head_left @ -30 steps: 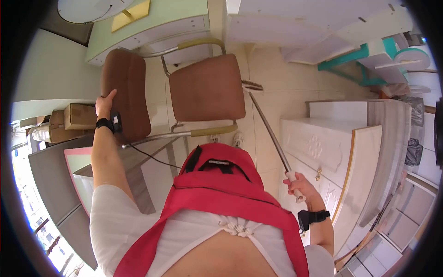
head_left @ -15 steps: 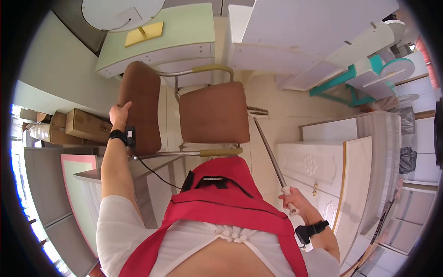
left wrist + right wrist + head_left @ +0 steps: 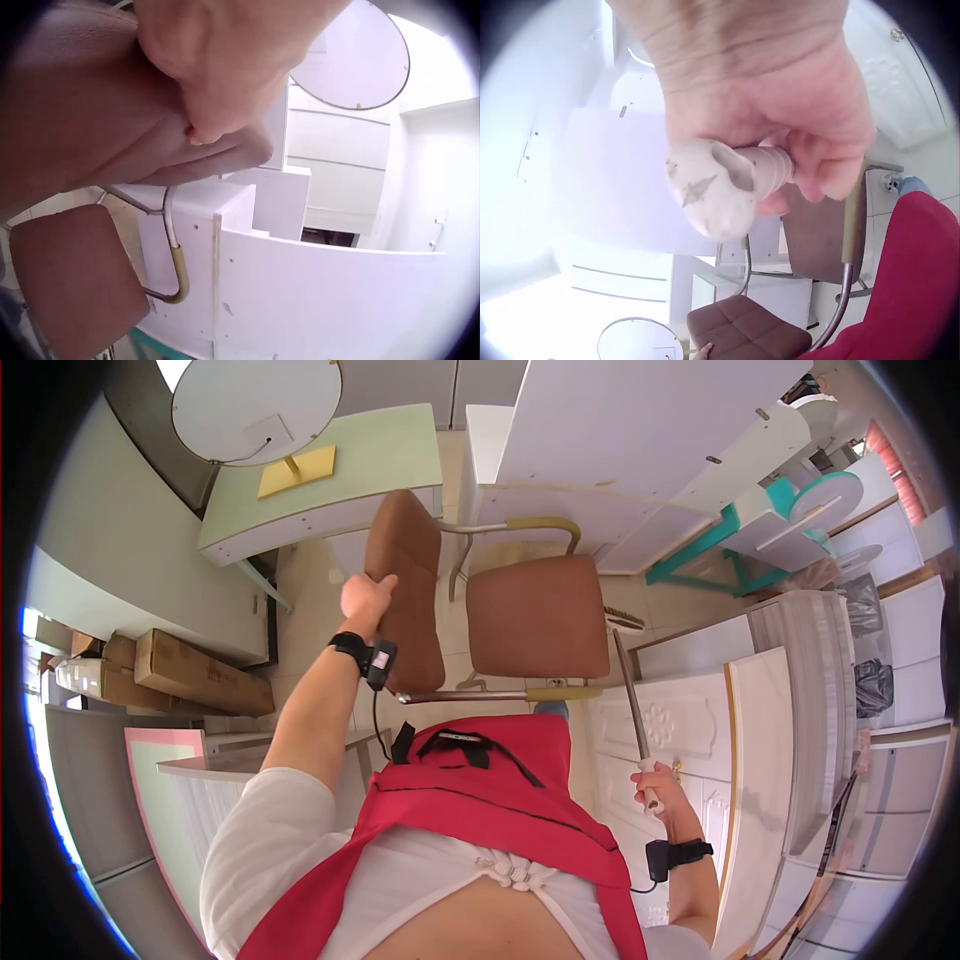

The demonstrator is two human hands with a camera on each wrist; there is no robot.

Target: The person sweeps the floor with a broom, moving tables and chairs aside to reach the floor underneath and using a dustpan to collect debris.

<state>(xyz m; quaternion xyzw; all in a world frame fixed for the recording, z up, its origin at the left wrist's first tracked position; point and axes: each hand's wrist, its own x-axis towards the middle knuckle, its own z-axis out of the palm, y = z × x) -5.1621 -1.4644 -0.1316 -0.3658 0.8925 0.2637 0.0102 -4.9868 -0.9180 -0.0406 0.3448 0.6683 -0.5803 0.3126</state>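
My left hand (image 3: 365, 602) grips the top edge of a brown padded chair's backrest (image 3: 412, 625), thumb over the cushion's front side. The brown seat (image 3: 538, 615) and a metal armrest with an olive pad (image 3: 540, 525) extend to the right of it. In the left wrist view the hand (image 3: 225, 67) lies over the backrest's edge. My right hand (image 3: 665, 790) holds a broom (image 3: 632, 700) by its pale grip, the metal pole slanting away to a bristled head (image 3: 625, 620) low by the seat's right edge. The worn grip end (image 3: 712, 199) pokes out of the fist in the right wrist view.
A green desk (image 3: 370, 470) with a round mirror (image 3: 258, 410) stands ahead left. Cardboard boxes (image 3: 200, 670) lie at the left. A white carved cabinet (image 3: 660, 725) stands close on the right, white panels (image 3: 640, 440) ahead, and a teal-framed piece (image 3: 700, 550) beyond.
The chair has moved right with my left hand on its backrest, away from the cardboard boxes. Its seat is now close beside the broom's head. The right hand keeps its hold on the broom.
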